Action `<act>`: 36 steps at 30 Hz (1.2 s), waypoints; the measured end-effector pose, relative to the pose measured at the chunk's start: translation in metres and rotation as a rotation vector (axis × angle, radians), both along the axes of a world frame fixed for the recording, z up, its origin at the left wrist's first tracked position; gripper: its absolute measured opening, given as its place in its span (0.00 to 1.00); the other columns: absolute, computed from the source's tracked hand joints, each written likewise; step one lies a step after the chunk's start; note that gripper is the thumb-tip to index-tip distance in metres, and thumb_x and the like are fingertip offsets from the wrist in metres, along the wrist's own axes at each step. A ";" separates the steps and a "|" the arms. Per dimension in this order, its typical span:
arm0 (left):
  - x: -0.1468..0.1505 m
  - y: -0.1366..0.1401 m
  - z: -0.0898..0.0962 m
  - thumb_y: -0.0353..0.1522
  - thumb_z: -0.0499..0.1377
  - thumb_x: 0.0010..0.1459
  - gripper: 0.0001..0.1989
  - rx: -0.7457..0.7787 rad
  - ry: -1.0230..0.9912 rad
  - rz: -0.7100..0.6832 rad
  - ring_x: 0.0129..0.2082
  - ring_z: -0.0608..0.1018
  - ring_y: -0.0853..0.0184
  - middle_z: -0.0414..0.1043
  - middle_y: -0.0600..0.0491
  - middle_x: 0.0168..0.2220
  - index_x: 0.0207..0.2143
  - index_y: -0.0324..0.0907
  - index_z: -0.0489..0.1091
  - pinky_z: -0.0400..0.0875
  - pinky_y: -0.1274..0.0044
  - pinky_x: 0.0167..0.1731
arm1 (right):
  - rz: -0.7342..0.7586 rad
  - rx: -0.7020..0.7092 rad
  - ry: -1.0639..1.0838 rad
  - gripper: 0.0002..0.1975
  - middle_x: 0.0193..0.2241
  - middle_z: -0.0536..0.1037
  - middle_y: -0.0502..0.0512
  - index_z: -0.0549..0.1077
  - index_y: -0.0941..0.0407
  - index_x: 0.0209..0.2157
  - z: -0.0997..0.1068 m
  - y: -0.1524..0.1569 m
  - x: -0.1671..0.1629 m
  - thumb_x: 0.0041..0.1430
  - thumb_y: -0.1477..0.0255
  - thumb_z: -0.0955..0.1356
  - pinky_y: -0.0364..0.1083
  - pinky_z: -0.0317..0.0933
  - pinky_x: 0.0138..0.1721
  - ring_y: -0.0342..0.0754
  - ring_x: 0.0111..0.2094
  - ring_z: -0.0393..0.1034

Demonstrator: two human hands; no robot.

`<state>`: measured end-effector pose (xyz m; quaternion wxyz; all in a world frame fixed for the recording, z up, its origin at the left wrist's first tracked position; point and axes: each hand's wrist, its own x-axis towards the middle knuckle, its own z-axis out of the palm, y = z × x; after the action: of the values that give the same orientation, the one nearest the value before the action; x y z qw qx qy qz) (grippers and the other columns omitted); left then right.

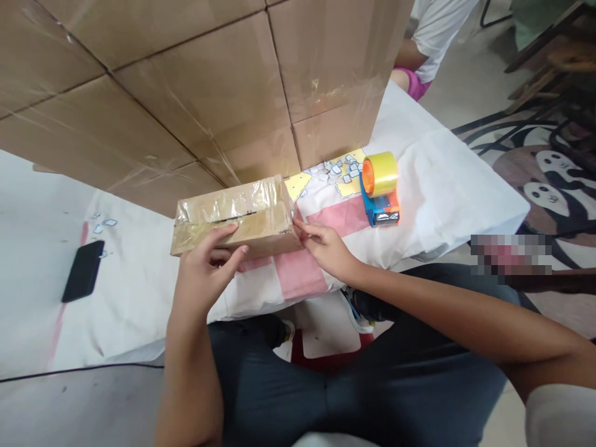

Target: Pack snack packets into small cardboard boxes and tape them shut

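A small cardboard box [272, 226] lies on the cloth-covered table, with shiny clear tape over its top and a dark gap along the seam. My left hand [207, 264] grips its near left side, the index finger on top and the thumb along the front. At the box's right end, my right hand [328, 248] has thumb and fingers pinched together against the lower corner; any tape edge between them is too small to make out. To the right stands a blue and orange tape dispenser [372, 208] carrying a roll of yellowish tape [387, 174].
Large stacked cardboard boxes [200, 93], taped together, tower just behind the small box. A black phone [84, 271] lies at the left on the patterned tablecloth [433, 167]. Another person's white sleeve [442, 28] shows beyond the table. A dark cable [84, 370] runs at lower left.
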<state>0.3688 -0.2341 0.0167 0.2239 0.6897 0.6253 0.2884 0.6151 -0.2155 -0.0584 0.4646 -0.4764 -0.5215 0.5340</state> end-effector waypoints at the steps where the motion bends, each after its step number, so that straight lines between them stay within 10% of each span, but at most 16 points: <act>1: 0.000 0.000 0.000 0.42 0.65 0.60 0.23 0.001 -0.001 0.003 0.21 0.79 0.69 0.76 0.60 0.22 0.56 0.47 0.72 0.75 0.78 0.27 | 0.010 0.008 -0.014 0.25 0.38 0.79 0.53 0.81 0.55 0.53 0.000 0.001 0.001 0.56 0.79 0.65 0.49 0.68 0.52 0.48 0.41 0.73; 12: -0.004 0.001 -0.001 0.42 0.66 0.60 0.24 -0.019 -0.030 -0.018 0.20 0.77 0.69 0.75 0.60 0.21 0.56 0.46 0.73 0.74 0.77 0.25 | -0.156 -0.036 0.107 0.06 0.37 0.85 0.55 0.84 0.56 0.35 -0.001 0.032 -0.005 0.57 0.72 0.73 0.48 0.70 0.46 0.48 0.38 0.77; 36: -0.005 0.002 -0.004 0.43 0.66 0.58 0.24 -0.022 -0.031 0.001 0.20 0.79 0.67 0.75 0.60 0.21 0.55 0.47 0.73 0.75 0.76 0.25 | 0.006 0.058 0.059 0.05 0.33 0.86 0.55 0.84 0.56 0.29 -0.008 0.049 0.011 0.52 0.71 0.72 0.47 0.71 0.42 0.50 0.37 0.79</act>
<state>0.3637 -0.2318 0.0130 0.2409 0.6826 0.6251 0.2922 0.6259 -0.1669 -0.0667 0.4915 -0.4453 -0.5244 0.5339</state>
